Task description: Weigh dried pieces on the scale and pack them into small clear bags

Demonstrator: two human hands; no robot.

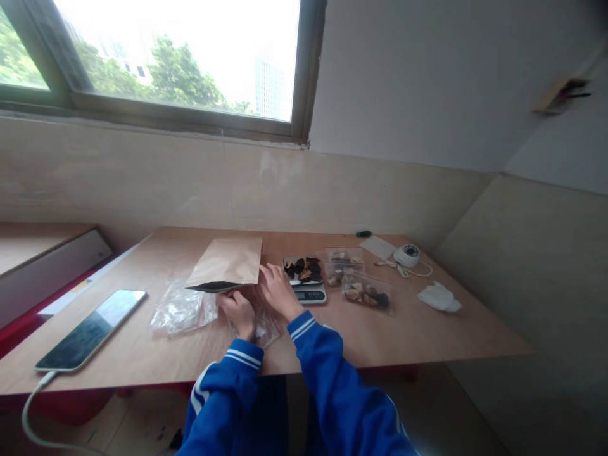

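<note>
Just ahead of both hands lies a brown paper pouch [228,261], flat on the wooden table [427,329], its dark open mouth turned toward the person. The left hand [237,311] sits right below that mouth with its fingers curled inward, resting on a small clear bag [266,329] that spreads out under and between the two hands. Whether it actually pinches the plastic I cannot tell. The right hand [278,290] lies a little further forward, fingers stretched out and loose, their tips touching the pouch's near right corner without closing on anything.

Left of the left hand is a crumpled heap of clear plastic bags [183,308], and well beyond that a phone [92,329] on a white cable [28,411]. Just beside the right hand, on its right, stands a small scale [311,294] with dark dried pieces [304,268] piled on its plate. Further right are two clear bags of dried pieces [367,292]. Past them lie a folded white cloth [439,297] and a round white device [407,254].

Both forearms wear blue sleeves [327,373] with white stripes at the cuff.
</note>
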